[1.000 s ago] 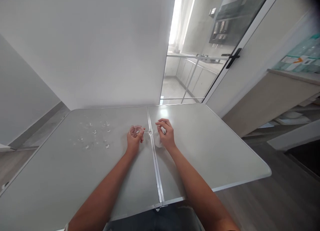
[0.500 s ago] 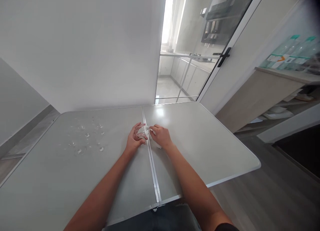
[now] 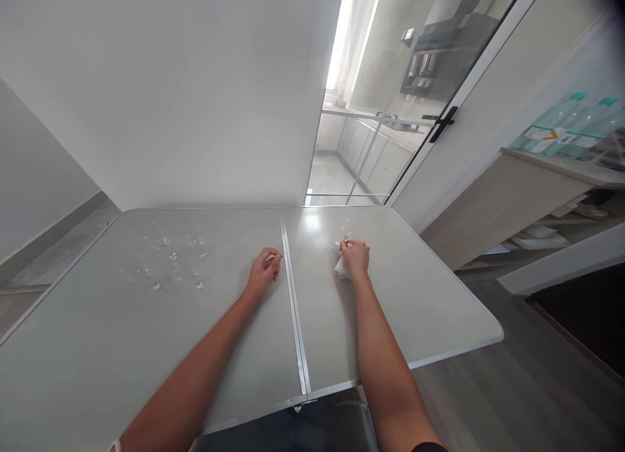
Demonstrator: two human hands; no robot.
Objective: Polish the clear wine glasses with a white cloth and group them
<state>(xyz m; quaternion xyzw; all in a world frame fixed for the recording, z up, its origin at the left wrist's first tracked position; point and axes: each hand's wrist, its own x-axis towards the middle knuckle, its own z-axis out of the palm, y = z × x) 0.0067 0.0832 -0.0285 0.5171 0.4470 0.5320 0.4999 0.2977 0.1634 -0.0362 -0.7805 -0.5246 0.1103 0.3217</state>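
Note:
My right hand [image 3: 357,256] has its fingertips pinched at the near edge of a clear glass cup [image 3: 347,228] on the right half of the table; the cup is so transparent that its outline is faint. A crumpled white cloth [image 3: 342,268], perhaps a tissue, hangs beneath the same hand, partly hidden by it. Just left of the table's centre seam, my left hand [image 3: 265,269] rests with loosely curled fingers and nothing visible in them. Several clear glass cups [image 3: 157,286] stand in a group on the table's left half.
The pale table [image 3: 244,348] has a metal seam [image 3: 293,296] down its middle. A white wall rises behind it, with a glass door [image 3: 371,133] at the back right. Bottles [image 3: 551,126] stand on a wooden shelf unit [image 3: 508,198] to the right.
Both hands were together at the seam around the glass cup. My right hand has carried the cup and the white cloth to the right; my left hand has let go and stayed near the seam.

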